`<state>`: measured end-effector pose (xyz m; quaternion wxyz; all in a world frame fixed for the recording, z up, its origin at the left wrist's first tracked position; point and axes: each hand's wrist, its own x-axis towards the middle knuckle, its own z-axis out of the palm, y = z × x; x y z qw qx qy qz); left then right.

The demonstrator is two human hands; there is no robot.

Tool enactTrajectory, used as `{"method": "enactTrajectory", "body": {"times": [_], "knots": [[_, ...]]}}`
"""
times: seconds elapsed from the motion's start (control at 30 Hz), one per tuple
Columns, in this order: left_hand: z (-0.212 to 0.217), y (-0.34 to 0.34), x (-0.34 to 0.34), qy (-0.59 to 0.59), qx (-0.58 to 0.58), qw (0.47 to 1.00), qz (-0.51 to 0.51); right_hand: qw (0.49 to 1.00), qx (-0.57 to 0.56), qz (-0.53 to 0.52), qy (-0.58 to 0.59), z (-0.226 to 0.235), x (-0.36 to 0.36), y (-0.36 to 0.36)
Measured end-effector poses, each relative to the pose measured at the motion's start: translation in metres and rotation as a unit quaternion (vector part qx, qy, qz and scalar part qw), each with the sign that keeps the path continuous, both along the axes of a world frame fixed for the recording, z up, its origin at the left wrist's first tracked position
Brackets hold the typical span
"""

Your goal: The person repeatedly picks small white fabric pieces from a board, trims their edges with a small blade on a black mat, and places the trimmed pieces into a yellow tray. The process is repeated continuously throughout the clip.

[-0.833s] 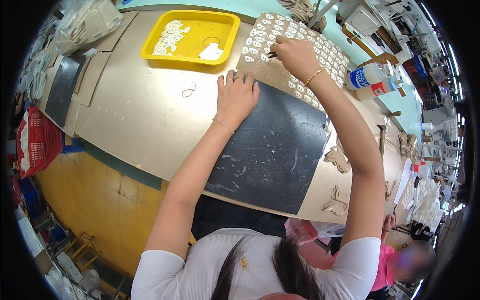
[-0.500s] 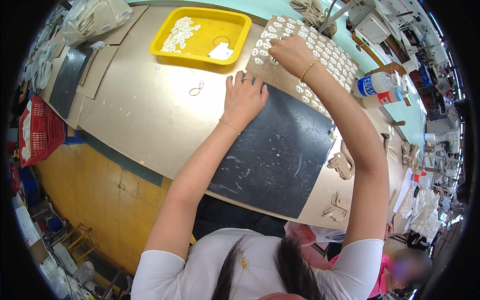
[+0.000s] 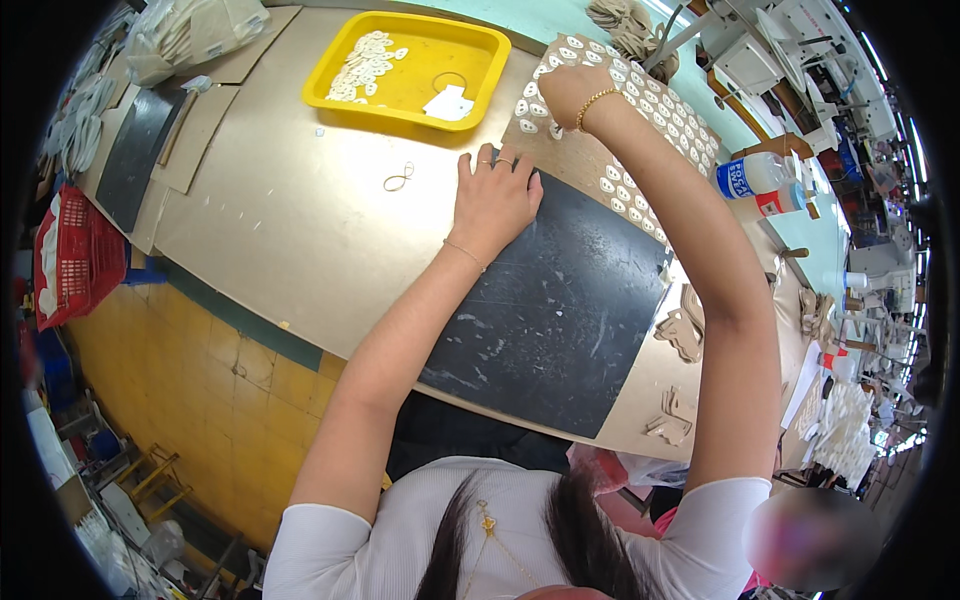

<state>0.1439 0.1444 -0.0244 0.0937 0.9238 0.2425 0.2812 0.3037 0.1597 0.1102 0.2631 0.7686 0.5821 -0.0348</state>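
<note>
My left hand [image 3: 497, 203] lies palm down at the far left corner of a dark, scuffed mat [image 3: 545, 320]. Its fingers are apart, with the tips at the mat's edge. Farther right, my right hand [image 3: 574, 96] is bent down over a brown board [image 3: 580, 157] set with rows of small white oval pieces [image 3: 640, 100], each with dark marks. The fingers of that hand are drawn together and mostly hidden behind it, so anything pinched in them is out of sight. Left of the board stands a yellow tray [image 3: 407, 112] containing loose white pieces [image 3: 368, 68] and a white card [image 3: 448, 103].
A rubber band [image 3: 399, 178] lies on the table. At the right stand bottles [image 3: 752, 175], with brown cut pieces [image 3: 680, 335] nearer me. A red basket [image 3: 85, 255] is beyond the table's left edge. Another person is at the lower right.
My right hand has shifted slightly across the board, and its fingers have turned out of sight. The left hand stays on the mat's corner. The whole view has moved a little.
</note>
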Motion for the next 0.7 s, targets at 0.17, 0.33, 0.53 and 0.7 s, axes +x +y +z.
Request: {"method": "enactTrajectory", "body": {"times": [0.17,0.33,0.53,0.7], "knots": [[0.0,-0.001,0.0,0.001,0.009,1.0,-0.008,0.988,-0.145,-0.036,0.033,0.004,0.003,0.0],[-0.002,0.002,0.0,0.002,0.011,1.0,-0.001,0.987,-0.068,-0.08,0.124,0.028,-0.002,-0.054],[-0.001,0.003,-0.004,-0.01,0.024,1.0,-0.002,0.967,0.014,-0.159,0.198,0.04,-0.056,-0.189],[0.014,-0.016,-0.019,-0.088,-0.046,0.986,-0.131,0.954,0.084,-0.226,0.177,0.008,-0.123,-0.276]]}}
